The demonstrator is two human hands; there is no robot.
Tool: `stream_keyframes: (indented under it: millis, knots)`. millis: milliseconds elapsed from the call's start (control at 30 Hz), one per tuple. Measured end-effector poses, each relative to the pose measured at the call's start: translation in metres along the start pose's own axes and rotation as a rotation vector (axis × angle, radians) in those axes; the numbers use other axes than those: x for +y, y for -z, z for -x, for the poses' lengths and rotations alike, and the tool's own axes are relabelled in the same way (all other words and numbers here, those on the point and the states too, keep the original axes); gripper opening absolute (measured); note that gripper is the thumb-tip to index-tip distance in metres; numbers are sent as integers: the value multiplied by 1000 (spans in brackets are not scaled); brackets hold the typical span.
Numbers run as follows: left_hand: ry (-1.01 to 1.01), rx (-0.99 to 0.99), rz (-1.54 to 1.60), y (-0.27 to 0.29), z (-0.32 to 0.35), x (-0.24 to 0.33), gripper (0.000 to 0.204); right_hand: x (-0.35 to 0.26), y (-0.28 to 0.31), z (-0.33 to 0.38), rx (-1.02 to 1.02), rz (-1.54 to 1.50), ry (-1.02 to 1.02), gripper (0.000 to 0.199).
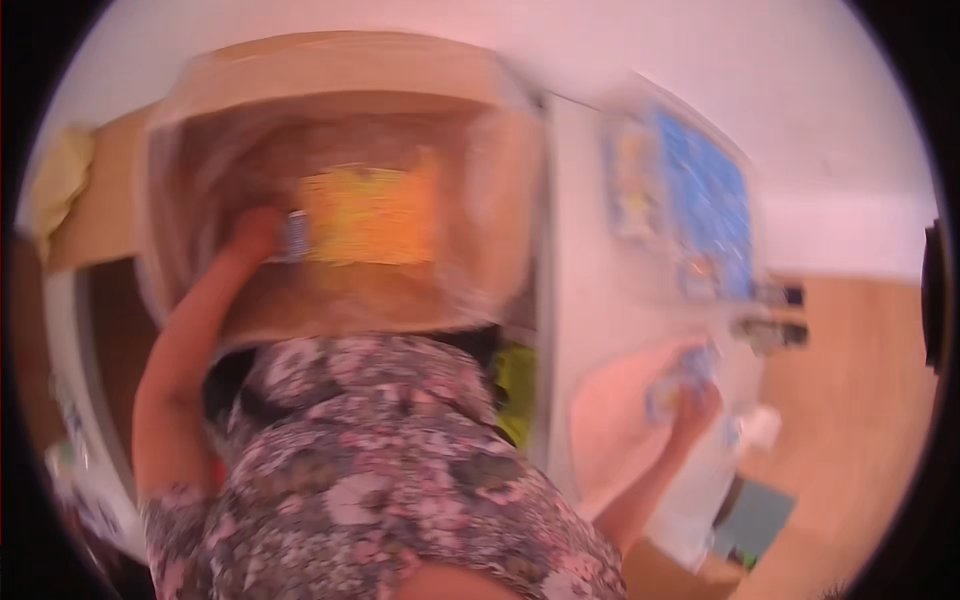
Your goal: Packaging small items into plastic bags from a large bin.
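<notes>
Quite blurry obj. (664, 396) in R hand (700, 404)

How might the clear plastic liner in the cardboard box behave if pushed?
The clear plastic liner would probably give floppily, looking thin and loosely creased. Its sheen suggests it may feel slippery. It is likely light, being see-through over the cardboard box.

I can't make out a single word, number or sign from where I stand. The blue-and-white thing (668, 388) at the right hand (699, 403) is too blurred to read.
</notes>
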State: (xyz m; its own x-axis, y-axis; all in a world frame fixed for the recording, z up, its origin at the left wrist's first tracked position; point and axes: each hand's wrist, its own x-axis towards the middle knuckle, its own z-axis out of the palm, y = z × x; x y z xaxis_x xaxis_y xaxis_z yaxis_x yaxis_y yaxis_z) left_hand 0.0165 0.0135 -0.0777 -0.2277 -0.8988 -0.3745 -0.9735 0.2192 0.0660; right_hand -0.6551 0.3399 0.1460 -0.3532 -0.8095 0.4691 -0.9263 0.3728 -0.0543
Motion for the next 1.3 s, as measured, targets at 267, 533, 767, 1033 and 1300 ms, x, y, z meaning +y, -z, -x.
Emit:
stream_keyframes:
  millis: [267, 533, 767, 1033, 1300]
  knots:
    - [20, 214, 182, 16, 15, 8, 27, -119, 11, -68, 251, 51, 251, 20]
    - [83, 81, 148, 15, 7, -16, 29, -319, -12, -87, 101, -304, 789, 17]
    - [68, 45, 262, 52, 26, 1, 27, -412, -44, -69, -131, -689, 995, 17]
    - [85, 130, 309, 70, 31, 4, 17, -437, -71, -59, -323, -756, 1032, 18]
    - [5, 93, 219, 77, 28, 2, 18, -467, -85, -53, -497, -664, 993, 11]
